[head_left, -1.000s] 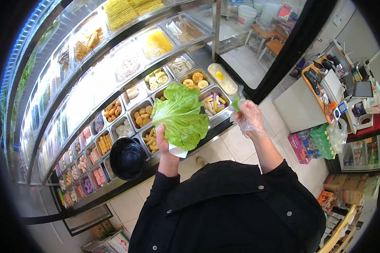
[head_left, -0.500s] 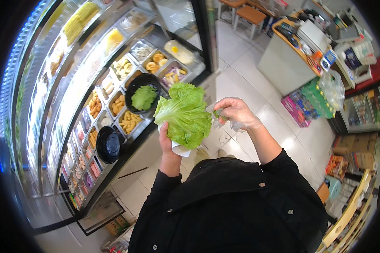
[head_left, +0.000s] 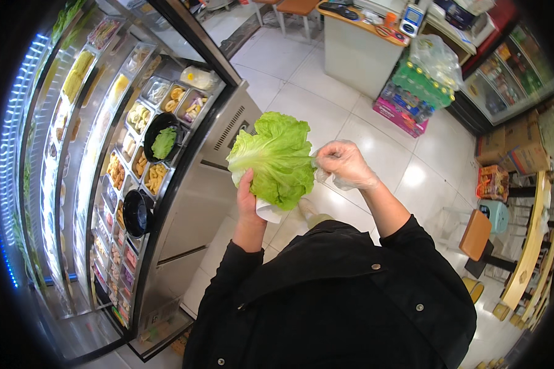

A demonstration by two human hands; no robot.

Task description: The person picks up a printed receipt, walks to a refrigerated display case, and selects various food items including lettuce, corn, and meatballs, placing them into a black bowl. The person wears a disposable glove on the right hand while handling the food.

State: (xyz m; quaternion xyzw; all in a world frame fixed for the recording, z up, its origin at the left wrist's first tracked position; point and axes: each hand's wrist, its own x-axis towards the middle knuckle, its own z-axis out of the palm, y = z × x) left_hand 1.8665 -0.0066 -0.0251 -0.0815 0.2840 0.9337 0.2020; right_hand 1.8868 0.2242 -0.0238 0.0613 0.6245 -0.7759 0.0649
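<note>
Grasping lettuce (head_left: 274,157) in the left hand (head_left: 247,195), above the tiled floor (head_left: 332,124); curling the gloved right hand (head_left: 346,163) near its edge, cannot tell whether gripping any. Apparently picking at leaves; next, probably calls for steady left support.

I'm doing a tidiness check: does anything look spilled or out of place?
No spill shows. Two black bowls sit over food trays, partly covering them. Oddly mismatched: the right hand wears a clear glove; the left hand holding lettuce looks bare.
</note>
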